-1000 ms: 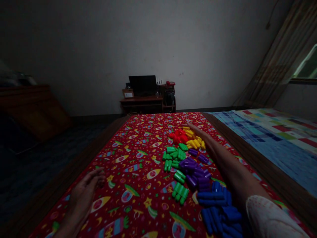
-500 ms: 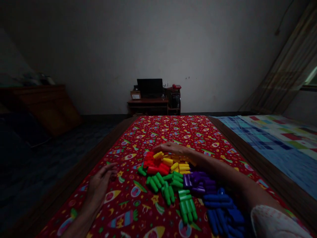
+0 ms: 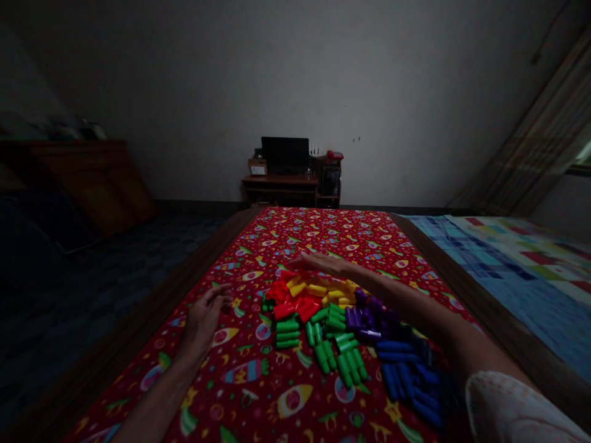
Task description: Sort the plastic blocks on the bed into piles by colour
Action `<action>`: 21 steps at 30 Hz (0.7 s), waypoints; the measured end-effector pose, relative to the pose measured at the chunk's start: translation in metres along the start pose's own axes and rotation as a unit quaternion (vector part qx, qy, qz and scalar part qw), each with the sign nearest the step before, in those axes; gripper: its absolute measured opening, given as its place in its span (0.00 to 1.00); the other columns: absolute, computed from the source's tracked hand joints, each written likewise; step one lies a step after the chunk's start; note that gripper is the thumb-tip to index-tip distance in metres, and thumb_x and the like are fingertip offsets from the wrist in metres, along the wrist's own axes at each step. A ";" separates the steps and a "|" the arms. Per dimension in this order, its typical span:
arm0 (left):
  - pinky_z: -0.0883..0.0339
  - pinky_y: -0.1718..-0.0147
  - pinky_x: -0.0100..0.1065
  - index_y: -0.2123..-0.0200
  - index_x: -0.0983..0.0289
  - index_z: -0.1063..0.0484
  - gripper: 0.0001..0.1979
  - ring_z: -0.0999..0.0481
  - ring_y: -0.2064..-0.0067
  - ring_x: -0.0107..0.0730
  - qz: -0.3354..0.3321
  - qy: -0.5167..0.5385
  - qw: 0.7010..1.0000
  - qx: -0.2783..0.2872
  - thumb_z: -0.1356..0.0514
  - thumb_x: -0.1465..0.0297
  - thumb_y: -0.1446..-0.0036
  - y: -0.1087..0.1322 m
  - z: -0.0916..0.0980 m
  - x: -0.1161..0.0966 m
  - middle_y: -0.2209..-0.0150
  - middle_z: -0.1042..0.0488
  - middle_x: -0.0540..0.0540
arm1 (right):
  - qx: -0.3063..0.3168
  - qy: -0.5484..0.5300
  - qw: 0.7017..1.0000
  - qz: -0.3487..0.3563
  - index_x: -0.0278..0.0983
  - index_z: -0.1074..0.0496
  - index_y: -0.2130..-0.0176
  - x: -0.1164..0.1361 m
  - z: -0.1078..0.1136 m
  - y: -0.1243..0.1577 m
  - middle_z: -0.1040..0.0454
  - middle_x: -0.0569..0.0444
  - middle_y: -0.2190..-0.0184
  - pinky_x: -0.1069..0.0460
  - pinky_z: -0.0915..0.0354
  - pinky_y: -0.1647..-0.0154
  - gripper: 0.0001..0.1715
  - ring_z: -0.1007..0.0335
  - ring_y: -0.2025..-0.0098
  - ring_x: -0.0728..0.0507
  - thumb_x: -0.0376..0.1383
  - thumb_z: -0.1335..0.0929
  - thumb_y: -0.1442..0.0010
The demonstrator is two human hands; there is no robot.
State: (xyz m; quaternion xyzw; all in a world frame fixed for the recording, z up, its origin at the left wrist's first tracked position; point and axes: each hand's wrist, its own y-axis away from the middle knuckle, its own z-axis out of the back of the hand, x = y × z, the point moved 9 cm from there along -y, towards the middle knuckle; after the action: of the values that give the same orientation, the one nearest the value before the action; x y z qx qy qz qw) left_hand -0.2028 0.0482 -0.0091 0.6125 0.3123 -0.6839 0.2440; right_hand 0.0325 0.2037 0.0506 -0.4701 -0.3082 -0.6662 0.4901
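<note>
My right hand (image 3: 318, 263) reaches across the far side of a pile of plastic building pieces, fingers stretched out beside the red pieces (image 3: 302, 307) and yellow pieces (image 3: 317, 290). Its forearm curves around the purple pieces (image 3: 369, 320) and blue pieces (image 3: 398, 376), partly hiding them. Several green pieces (image 3: 352, 366), shaped like joined tubes, lie along the near side. To the left, apart from the pile, my left hand (image 3: 203, 317) hovers or rests over the patterned cloth with its fingers extended and nothing in them.
A red rocket-print cloth (image 3: 249, 403) covers the table, with its brown edge (image 3: 194, 271) showing on the left. To the right lies a blue and checked bed cover (image 3: 521, 289). A desk (image 3: 281, 180) with a monitor (image 3: 285, 154) stands against the far wall.
The green pieces have shifted and turned, the leftmost group now lying crosswise. Blue pieces sit differently too. My right hand stays along the far side of the pile; the view has tilted slightly.
</note>
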 end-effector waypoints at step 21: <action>0.33 0.74 0.30 0.65 0.65 0.27 0.17 0.26 0.73 0.32 -0.018 -0.035 0.999 0.028 0.47 0.68 0.59 -0.002 -0.014 0.002 0.74 0.27 0.51 | -0.509 0.129 0.833 -0.173 0.43 0.32 0.42 -0.065 0.023 0.282 0.35 0.51 0.38 0.37 0.52 0.33 0.43 0.45 0.34 0.37 0.63 0.47 0.42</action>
State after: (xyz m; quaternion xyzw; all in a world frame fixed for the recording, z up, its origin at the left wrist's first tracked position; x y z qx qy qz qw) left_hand -0.1948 0.0601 -0.0114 0.5893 0.2951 -0.7177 0.2249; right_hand 0.3107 0.1542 -0.0154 -0.5018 0.0646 -0.8575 0.0934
